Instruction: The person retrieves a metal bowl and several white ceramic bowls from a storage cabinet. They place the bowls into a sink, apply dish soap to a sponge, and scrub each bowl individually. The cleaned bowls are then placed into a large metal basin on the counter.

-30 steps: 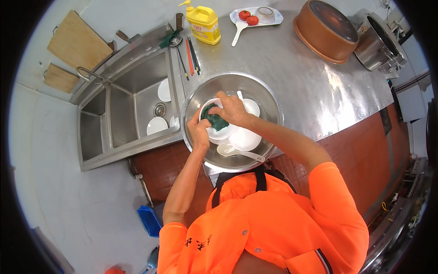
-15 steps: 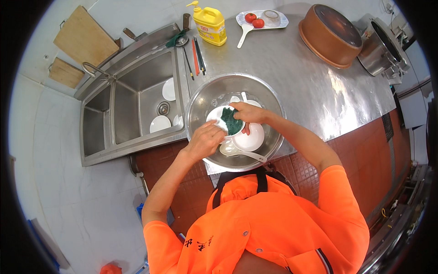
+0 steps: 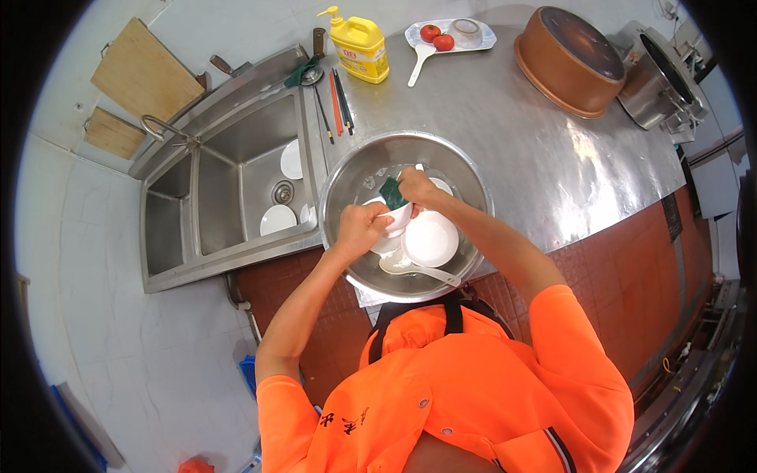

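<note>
The washing looks prob. partway done: the L hand (image 3: 361, 229) has its fingers pinching the side of a small white bowl (image 3: 397, 221), & the R hand (image 3: 418, 188) has its fingers pinching a dark green cloth (image 3: 392, 193) at the bowl's top. The bowl is up over other dishes, inside the big metal tub (image 3: 343, 177). A wide white dish (image 3: 430, 239) and a white ladle (image 3: 434, 273) lie in there too, so there's prob. more left. In the sink (image 3: 221, 181) are two round white plates (image 3: 277, 221) & a bit of a third; can't tell if they're done or waiting. Hard to see: the bowl's inside, b/c the cloth & R hand block it; the L fingertips behind the bowl; how many dishes are under the hands. The sink's edge cuts off the third plate.
</note>
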